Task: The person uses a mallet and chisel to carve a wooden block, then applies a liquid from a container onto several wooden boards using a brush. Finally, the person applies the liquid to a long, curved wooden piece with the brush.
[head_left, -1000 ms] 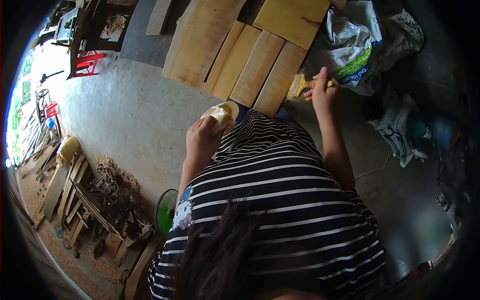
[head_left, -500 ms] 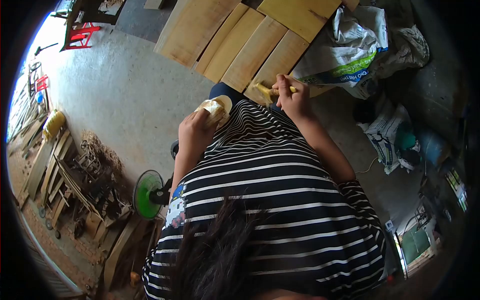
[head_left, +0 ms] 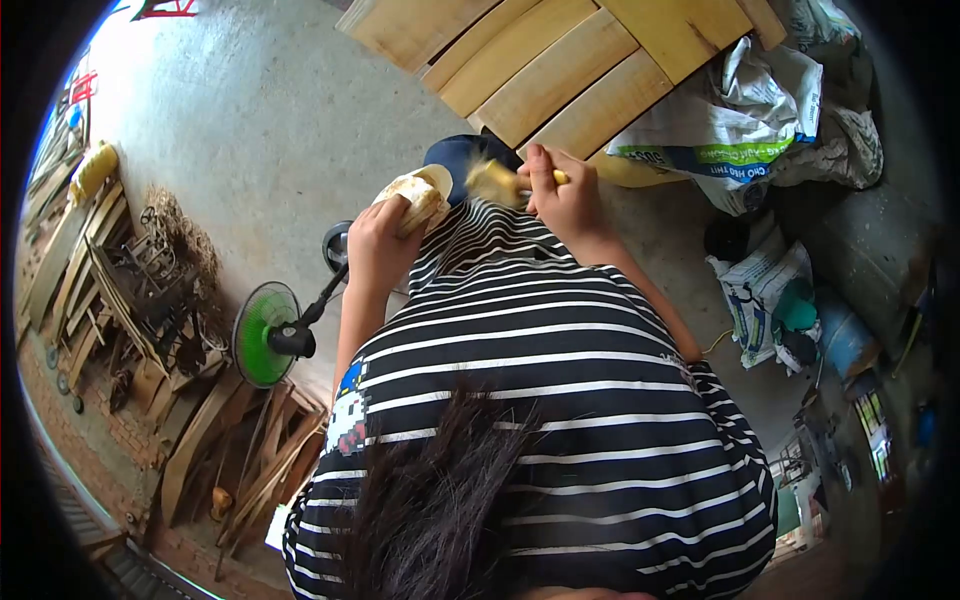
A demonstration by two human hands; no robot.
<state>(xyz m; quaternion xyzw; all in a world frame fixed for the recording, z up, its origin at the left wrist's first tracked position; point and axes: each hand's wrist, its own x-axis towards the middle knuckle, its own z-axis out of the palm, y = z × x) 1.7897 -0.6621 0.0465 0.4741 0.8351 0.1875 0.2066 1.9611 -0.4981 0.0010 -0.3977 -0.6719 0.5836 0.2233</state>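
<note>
My left hand (head_left: 383, 240) is closed around a small pale tub (head_left: 428, 198) with a cream-coloured rim and smeared sides; what is inside cannot be made out. My right hand (head_left: 566, 200) grips the yellow handle of a paintbrush (head_left: 492, 183), whose head is blurred by motion. The brush head is just right of the tub, over my lap and apart from the boards. Beyond my right hand lie several flat wooden boards (head_left: 560, 75), side by side with narrow gaps.
A green-bladed fan (head_left: 265, 335) stands at my left. Scrap timber (head_left: 95, 270) and a rusty machine (head_left: 165, 290) lie farther left. White printed sacks (head_left: 735, 120) are bunched right of the boards, with another sack (head_left: 765, 300) and a blue container (head_left: 848, 335) nearer.
The paintbrush has moved left, off the near board's end and toward the tub. The view has shifted, so boards and sacks appear farther right. Both hands keep their holds.
</note>
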